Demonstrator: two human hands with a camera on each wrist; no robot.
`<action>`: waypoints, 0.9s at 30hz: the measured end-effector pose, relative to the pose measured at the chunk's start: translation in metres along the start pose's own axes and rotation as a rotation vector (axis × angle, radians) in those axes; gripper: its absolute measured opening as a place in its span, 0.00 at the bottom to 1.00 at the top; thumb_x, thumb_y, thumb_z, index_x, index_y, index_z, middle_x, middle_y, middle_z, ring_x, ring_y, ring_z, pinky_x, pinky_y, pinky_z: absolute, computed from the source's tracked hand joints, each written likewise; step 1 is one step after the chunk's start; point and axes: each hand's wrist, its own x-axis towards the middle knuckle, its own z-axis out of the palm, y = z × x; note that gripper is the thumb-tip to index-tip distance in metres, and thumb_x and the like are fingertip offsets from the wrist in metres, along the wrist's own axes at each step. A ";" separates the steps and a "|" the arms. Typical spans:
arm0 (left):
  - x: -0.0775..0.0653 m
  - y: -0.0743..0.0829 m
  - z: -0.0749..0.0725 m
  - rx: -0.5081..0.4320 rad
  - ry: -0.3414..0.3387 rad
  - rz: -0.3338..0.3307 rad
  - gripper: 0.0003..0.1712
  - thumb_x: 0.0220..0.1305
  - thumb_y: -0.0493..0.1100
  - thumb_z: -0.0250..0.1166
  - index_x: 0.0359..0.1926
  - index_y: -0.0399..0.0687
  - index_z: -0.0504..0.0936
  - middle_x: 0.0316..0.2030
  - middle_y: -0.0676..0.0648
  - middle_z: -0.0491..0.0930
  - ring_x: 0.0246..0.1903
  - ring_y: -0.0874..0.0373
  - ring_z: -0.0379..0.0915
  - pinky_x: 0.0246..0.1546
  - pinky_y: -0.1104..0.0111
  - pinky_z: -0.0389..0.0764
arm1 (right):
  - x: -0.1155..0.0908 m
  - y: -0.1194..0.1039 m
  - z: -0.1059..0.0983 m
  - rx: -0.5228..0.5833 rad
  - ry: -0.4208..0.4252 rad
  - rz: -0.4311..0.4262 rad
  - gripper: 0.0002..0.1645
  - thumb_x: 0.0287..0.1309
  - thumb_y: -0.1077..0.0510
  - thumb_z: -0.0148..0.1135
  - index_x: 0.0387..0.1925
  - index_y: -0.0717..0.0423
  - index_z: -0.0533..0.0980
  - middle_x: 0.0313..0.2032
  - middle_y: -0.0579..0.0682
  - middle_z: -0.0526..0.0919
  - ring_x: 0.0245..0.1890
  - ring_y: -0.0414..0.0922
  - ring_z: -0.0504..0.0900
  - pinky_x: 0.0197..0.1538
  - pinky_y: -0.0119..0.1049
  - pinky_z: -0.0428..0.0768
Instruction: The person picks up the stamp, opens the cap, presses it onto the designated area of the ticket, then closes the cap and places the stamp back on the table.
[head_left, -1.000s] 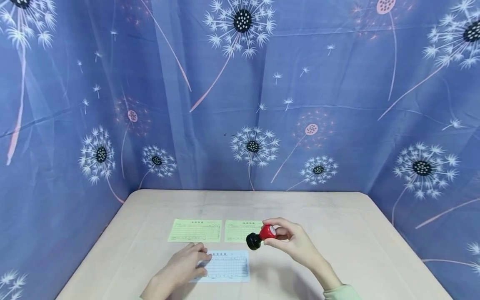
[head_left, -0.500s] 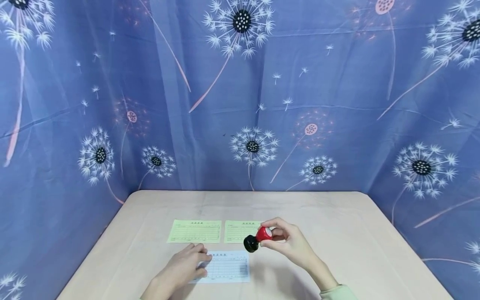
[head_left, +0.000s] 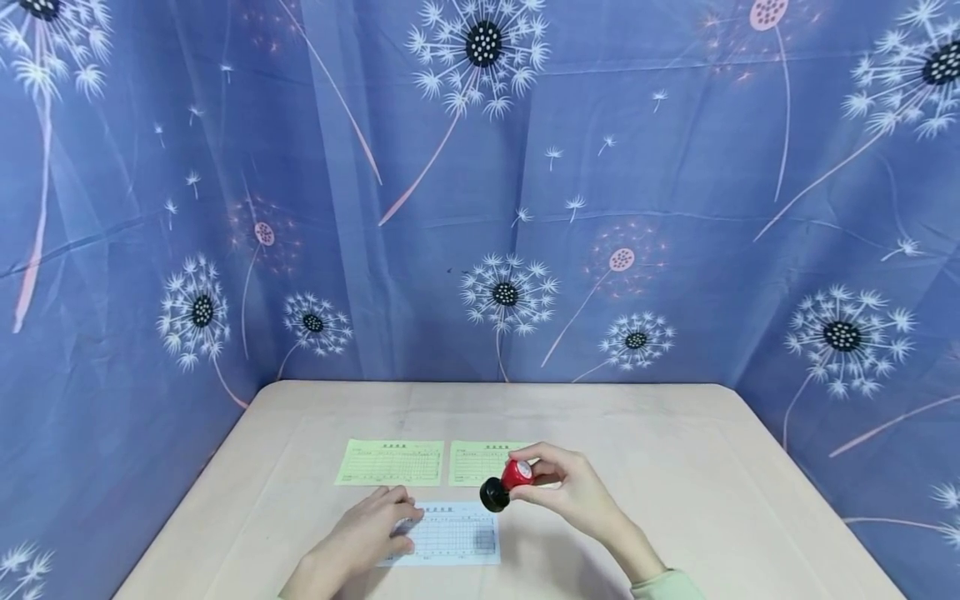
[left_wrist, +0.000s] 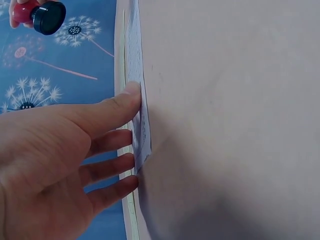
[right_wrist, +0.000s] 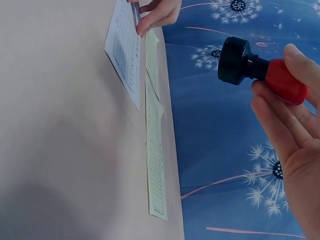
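Note:
My right hand pinches the red handle of a stamp between thumb and fingers. The stamp's round black base points to the left and down, and it is held above the table. In the head view the stamp overlaps the upper right corner of a pale blue printed form. My left hand rests on that form's left side, fingers extended and thumb on the paper. Part of the form's left end is hidden under the hand.
Two green printed forms lie behind the blue one: a left green form and a right green form, the latter partly hidden by the right hand. A beige table bears them. Blue dandelion-patterned cloth hangs behind and at both sides.
My right hand has moved left and slightly down with the stamp, bringing the black base toward the blue form's upper right corner. The left hand and the forms have stayed put.

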 end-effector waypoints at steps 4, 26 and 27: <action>0.000 0.000 0.001 -0.004 0.008 0.000 0.24 0.55 0.52 0.72 0.53 0.50 0.85 0.50 0.58 0.78 0.48 0.61 0.71 0.54 0.58 0.79 | 0.001 0.000 0.003 -0.007 -0.009 0.017 0.24 0.51 0.59 0.75 0.51 0.57 0.80 0.38 0.56 0.88 0.33 0.39 0.88 0.40 0.36 0.87; 0.001 -0.002 0.007 -0.048 0.009 -0.041 0.24 0.56 0.52 0.71 0.53 0.51 0.83 0.49 0.59 0.75 0.51 0.60 0.68 0.58 0.54 0.75 | 0.001 0.009 0.019 -0.079 -0.093 0.047 0.24 0.51 0.54 0.76 0.51 0.52 0.82 0.44 0.51 0.87 0.35 0.35 0.85 0.42 0.35 0.87; 0.001 -0.002 0.007 -0.050 0.006 -0.042 0.24 0.57 0.53 0.71 0.53 0.51 0.83 0.49 0.59 0.75 0.50 0.60 0.68 0.58 0.54 0.75 | 0.001 0.010 0.020 -0.084 -0.100 0.045 0.24 0.51 0.55 0.76 0.51 0.52 0.82 0.44 0.51 0.87 0.35 0.35 0.85 0.42 0.35 0.87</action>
